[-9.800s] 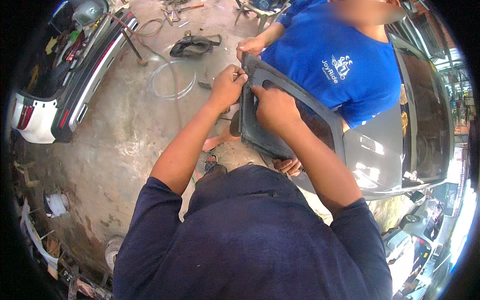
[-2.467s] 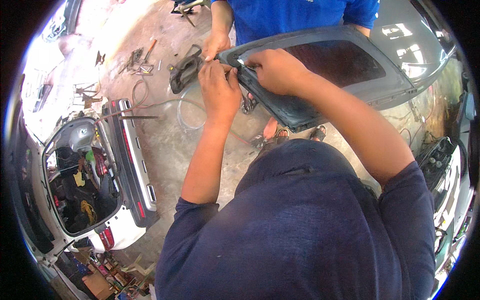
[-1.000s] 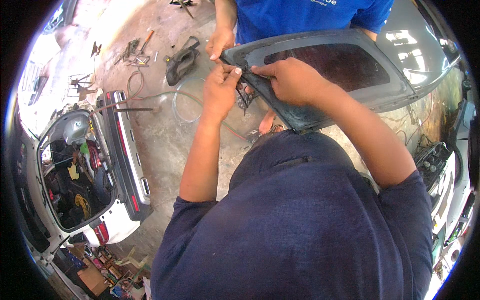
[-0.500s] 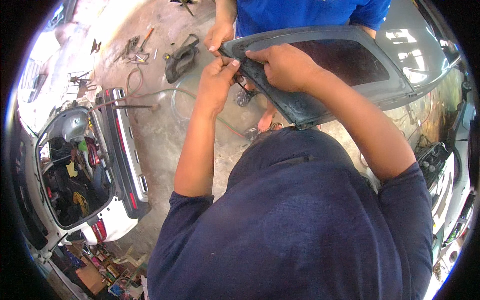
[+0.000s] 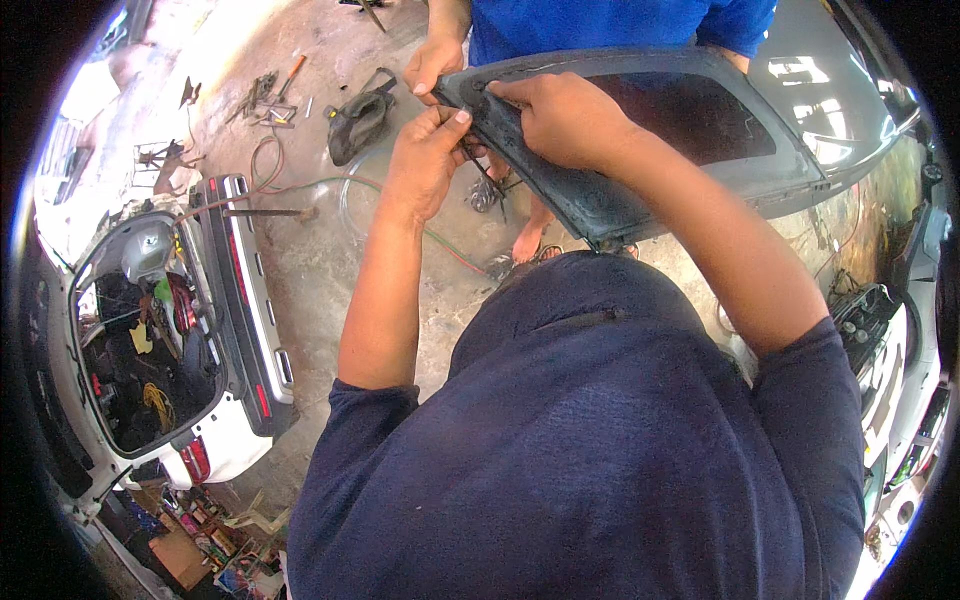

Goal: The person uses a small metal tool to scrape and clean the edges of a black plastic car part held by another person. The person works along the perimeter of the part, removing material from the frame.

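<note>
The left grip [image 5: 425, 150], at half past eleven, is holding thumb and fingers together against the ten o'clock corner of a grey panel [image 5: 722, 178]; whether it is pinching the edge or a small part cannot be told. The right grip [image 5: 570, 120], at one, is resting an extended index finger on that corner; anything its curled fingers are holding is hidden. Close fingertip work at the corner seems to be in hand, and the next move probably calls for steady, matched pressure there.

The panel is spanning twelve to two, framing a dark window [image 5: 690, 115] and hiding its own underside. Just short of twelve, a co-worker's hand [image 5: 432, 70] is supporting its tip; the blue shirt [image 5: 590, 25] is running out of view. A white vehicle [image 5: 232, 445] is standing toward eight, its dark interior looking jumbled.
</note>
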{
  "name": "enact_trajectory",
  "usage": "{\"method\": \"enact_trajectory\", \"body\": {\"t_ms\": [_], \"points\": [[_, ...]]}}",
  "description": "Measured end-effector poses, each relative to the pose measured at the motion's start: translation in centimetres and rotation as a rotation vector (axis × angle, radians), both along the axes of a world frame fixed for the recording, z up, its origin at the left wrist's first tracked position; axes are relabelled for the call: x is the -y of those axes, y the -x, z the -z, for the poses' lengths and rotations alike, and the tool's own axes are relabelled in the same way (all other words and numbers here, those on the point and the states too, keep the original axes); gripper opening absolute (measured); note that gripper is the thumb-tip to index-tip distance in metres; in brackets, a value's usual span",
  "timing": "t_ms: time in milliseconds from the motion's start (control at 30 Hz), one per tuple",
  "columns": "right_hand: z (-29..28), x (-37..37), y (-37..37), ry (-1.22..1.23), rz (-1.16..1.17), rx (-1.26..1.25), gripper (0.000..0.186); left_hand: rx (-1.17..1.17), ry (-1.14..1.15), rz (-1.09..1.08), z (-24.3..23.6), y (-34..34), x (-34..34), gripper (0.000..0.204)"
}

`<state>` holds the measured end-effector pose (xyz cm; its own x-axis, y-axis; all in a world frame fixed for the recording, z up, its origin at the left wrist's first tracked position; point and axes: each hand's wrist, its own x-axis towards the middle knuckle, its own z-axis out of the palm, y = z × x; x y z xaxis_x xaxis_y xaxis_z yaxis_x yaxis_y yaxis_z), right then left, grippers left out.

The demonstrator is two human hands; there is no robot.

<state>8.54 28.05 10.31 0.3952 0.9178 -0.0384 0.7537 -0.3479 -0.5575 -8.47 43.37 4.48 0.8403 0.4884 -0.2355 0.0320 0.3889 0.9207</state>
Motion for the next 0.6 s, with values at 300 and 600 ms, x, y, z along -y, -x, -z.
{"method": "enact_trajectory", "body": {"t_ms": [300,600], "points": [[1.0,2.1,-0.8,-0.033,-0.096,-0.057,0.050,0.037,0.112,0.005,1.7,0.3,-0.7,0.029],[-0.5,-0.7,1.1,0.069,0.002,0.024,0.051,0.005,0.000,-0.001,-0.1,0.5,-0.2,0.030]]}}
